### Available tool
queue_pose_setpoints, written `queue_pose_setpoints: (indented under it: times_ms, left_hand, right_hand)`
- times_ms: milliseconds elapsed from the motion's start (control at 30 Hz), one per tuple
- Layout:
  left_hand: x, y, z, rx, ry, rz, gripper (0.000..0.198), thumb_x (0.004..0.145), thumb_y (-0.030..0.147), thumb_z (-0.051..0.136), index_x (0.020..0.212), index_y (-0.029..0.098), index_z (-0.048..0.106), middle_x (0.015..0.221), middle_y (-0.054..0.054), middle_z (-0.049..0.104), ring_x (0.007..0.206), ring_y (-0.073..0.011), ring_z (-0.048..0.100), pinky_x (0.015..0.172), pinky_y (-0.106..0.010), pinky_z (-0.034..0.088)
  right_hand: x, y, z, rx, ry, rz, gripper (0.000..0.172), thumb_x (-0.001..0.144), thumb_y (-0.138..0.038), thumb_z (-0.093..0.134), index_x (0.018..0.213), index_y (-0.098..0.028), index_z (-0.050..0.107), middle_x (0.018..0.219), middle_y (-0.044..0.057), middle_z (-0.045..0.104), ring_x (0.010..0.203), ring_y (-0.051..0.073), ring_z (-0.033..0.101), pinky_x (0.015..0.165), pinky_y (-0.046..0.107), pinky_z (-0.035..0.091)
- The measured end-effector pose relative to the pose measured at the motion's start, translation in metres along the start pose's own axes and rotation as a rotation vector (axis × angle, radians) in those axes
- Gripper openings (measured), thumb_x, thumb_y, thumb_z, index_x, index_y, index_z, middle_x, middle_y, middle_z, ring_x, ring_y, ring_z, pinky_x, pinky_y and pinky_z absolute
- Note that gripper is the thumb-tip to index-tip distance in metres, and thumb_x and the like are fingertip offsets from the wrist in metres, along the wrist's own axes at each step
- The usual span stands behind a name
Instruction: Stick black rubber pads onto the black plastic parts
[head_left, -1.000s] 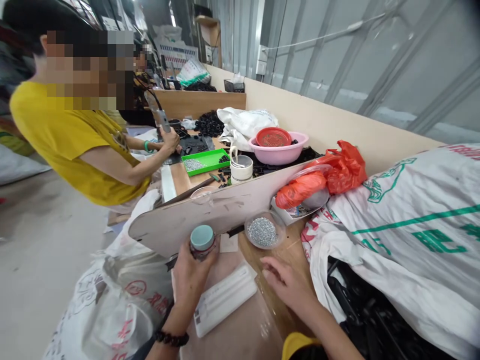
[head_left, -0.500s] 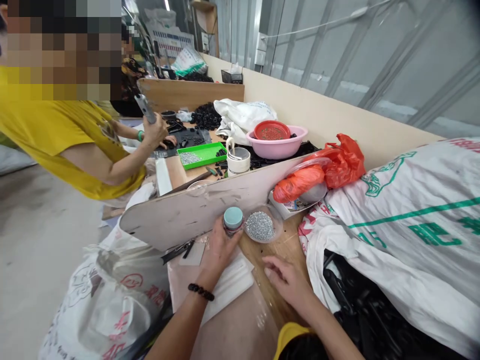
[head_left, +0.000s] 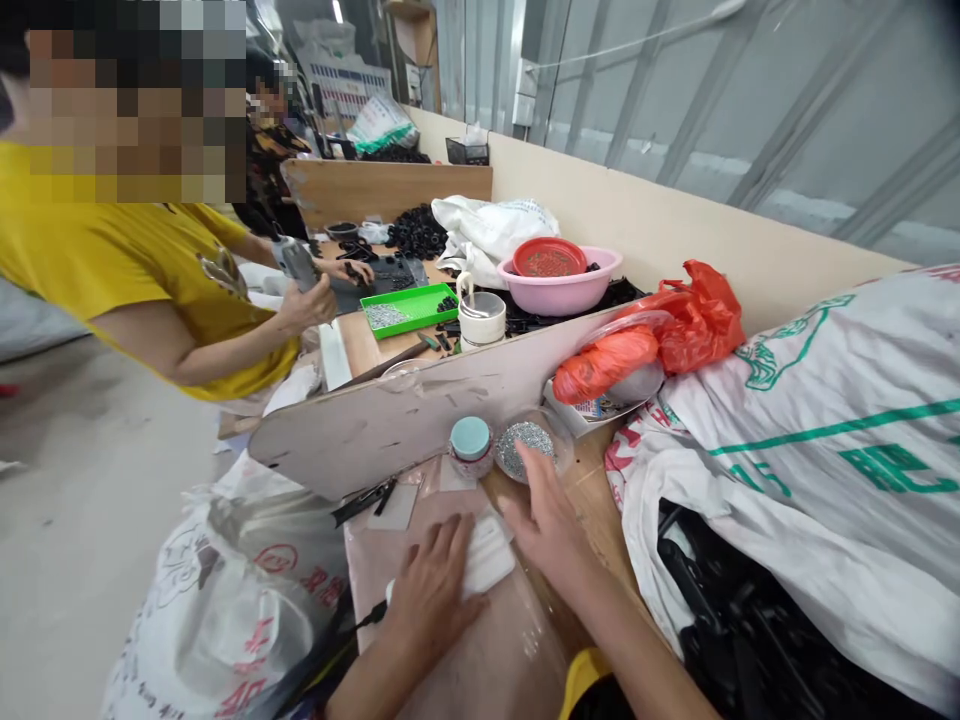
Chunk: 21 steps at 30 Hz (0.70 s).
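Observation:
My left hand [head_left: 439, 580] lies palm down over a long white ribbed object [head_left: 487, 560], fingers stretched; a black cord shows at the wrist side. Whether it grips the object is unclear, but the fingers look flat. My right hand [head_left: 544, 510] reaches over the near edge of a clear bowl [head_left: 564, 455] of small silvery metal pieces [head_left: 529, 440], index finger extended and nothing visible in it. Left of the bowl stands a jar [head_left: 471, 450] with a teal top, touched by neither hand. Beside it, black parts [head_left: 382, 495] lie on a small pale card [head_left: 397, 510].
A low white divider [head_left: 360, 430] runs behind the jar. On the right a large white sack [head_left: 825, 400] holds black parts [head_left: 742, 620]; another sack [head_left: 225, 580] stands left. Red plastic bags [head_left: 697, 320] rest at the back. A co-worker in yellow [head_left: 150, 290] holds a grey tool.
My left hand has let go of the jar, now standing by the bowl, and come down onto the white object. My right hand has moved forward to the bowl. The co-worker's tool is lower.

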<state>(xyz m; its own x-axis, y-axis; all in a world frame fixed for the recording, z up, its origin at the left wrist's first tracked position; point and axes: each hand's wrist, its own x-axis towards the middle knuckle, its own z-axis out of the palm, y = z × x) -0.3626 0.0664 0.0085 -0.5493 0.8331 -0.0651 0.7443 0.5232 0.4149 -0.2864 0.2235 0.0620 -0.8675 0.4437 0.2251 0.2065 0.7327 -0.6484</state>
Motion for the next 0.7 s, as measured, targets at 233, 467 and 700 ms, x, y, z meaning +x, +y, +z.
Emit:
queue_pose_setpoints:
  times_ms: [233,467,700]
  left_hand:
    - [0.003,0.006,-0.006,0.132,-0.076,-0.056,0.062,0.066,0.013,0.053,0.127,0.017,0.048,0.121,-0.014,0.060,0.110,-0.0308,0.055,0.087,-0.043,0.046]
    - [0.016,-0.035,-0.025,0.169,0.027,-0.189,0.055,0.076,0.021,0.050,0.130,0.012,0.043,0.122,-0.019,0.057,0.111,-0.0340,0.053,0.087,-0.048,0.044]
    - [0.039,-0.043,-0.022,0.171,0.127,-0.190,0.054,0.077,0.025,0.051,0.129,0.015,0.043,0.122,-0.015,0.057,0.109,-0.0320,0.054,0.086,-0.044,0.045]
  right_hand:
    - [0.058,-0.025,0.015,-0.178,-0.048,-0.126,0.058,0.080,-0.016,0.055,0.136,-0.018,0.040,0.132,0.017,0.043,0.116,0.033,0.042,0.095,0.051,0.041]
    - [0.066,-0.010,0.028,-0.085,-0.042,-0.073,0.054,0.079,-0.015,0.055,0.131,-0.020,0.041,0.119,0.010,0.054,0.109,0.025,0.051,0.093,0.041,0.043]
    - [0.070,-0.008,0.033,-0.019,-0.003,-0.022,0.053,0.078,-0.020,0.056,0.129,-0.020,0.041,0.118,0.010,0.055,0.112,0.025,0.051,0.094,0.041,0.042]
